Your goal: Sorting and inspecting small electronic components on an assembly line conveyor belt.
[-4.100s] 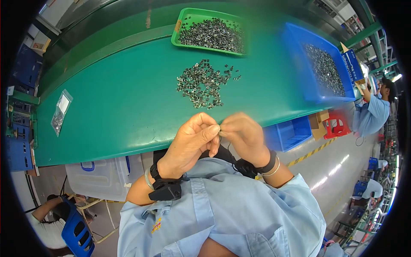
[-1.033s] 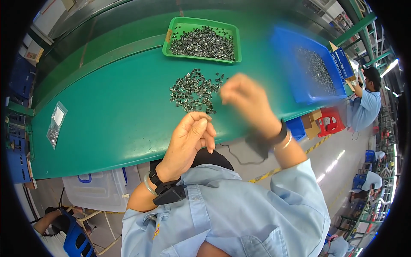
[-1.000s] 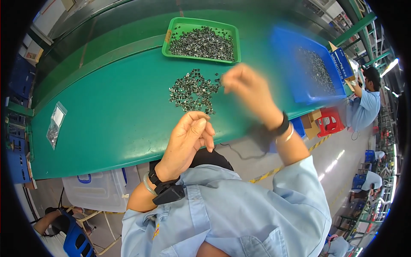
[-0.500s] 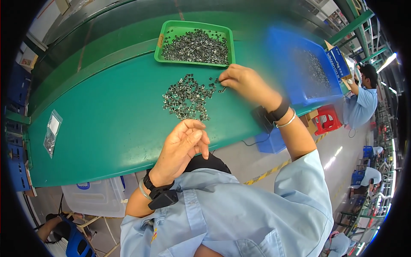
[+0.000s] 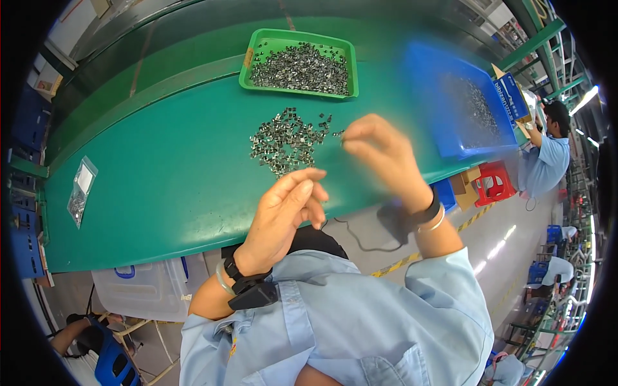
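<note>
Looks down on a green surface (image 5: 187, 174) bearing a loose pile of small shiny metal pieces (image 5: 283, 139), spread nearly flat. Reaches just right of the pile with the right hand (image 5: 381, 151), fingers narrowed toward a pinch close to a few stray pieces (image 5: 336, 134); cannot tell, through motion blur, whether gripping one. Rests the left hand (image 5: 283, 207) in the air at the near side of the pile, fingers loosely curled, thumb near the forefinger; cannot tell whether holding anything.

Seems, as a judgement, to be at the step of picking out pieces from the right fringe of the pile. Calls next, most likely, for a light, exact pinch, enough to part one piece from its neighbours without scattering the rest.

Includes, just beyond the pile, a shallow green tray (image 5: 245, 78) heaped with similar pieces, and, well to the left of the pile, a clear bag (image 5: 82, 193) with dark contents too small to name. Blurs the blue bin (image 5: 434, 103), to the right of the pile, leaving only a grey, speckled mass inside. Hides the far part of the pile's near edge behind the left fingertips.
</note>
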`<state>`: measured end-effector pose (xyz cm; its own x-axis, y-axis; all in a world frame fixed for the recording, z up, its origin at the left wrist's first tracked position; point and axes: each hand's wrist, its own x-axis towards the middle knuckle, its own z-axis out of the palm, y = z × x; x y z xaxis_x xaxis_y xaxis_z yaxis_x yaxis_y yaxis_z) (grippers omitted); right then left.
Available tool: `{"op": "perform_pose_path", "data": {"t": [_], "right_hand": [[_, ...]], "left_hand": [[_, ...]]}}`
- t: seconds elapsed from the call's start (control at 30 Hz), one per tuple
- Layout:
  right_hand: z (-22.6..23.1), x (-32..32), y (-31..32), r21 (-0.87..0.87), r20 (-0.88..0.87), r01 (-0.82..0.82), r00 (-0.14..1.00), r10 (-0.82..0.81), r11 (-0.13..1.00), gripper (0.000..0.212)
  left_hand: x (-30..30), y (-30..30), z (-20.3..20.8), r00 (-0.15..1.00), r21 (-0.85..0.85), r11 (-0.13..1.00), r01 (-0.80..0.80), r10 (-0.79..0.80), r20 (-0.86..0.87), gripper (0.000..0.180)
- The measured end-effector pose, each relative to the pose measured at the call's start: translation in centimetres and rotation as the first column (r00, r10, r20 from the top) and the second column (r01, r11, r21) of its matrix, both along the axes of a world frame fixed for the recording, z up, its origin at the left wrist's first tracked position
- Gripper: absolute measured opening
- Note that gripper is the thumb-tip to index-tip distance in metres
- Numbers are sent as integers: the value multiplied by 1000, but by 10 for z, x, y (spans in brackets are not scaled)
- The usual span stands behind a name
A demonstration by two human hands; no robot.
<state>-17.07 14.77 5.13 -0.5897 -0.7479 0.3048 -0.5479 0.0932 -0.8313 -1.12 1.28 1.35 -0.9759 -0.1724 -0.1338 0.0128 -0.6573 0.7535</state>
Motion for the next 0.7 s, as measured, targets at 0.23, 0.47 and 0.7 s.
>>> {"op": "perform_pose_path", "data": {"t": [0.23, 0.47, 0.7], "right_hand": [[-34, 56, -10, -256, -84, -25, 996, 4, 966, 19], [-36, 67, -7, -246, -121, -45, 993, 15, 968, 22], [-32, 60, -1, -188, -249, -110, 967, 61, 976, 21]], "left_hand": [[5, 10, -3, 999, 85, 996, -17, 20, -33, 26], [16, 2, -8, 999, 20, 1000, 5, -4, -44, 25], [20, -5, -4, 999, -149, 988, 50, -53, -14, 24]]}}
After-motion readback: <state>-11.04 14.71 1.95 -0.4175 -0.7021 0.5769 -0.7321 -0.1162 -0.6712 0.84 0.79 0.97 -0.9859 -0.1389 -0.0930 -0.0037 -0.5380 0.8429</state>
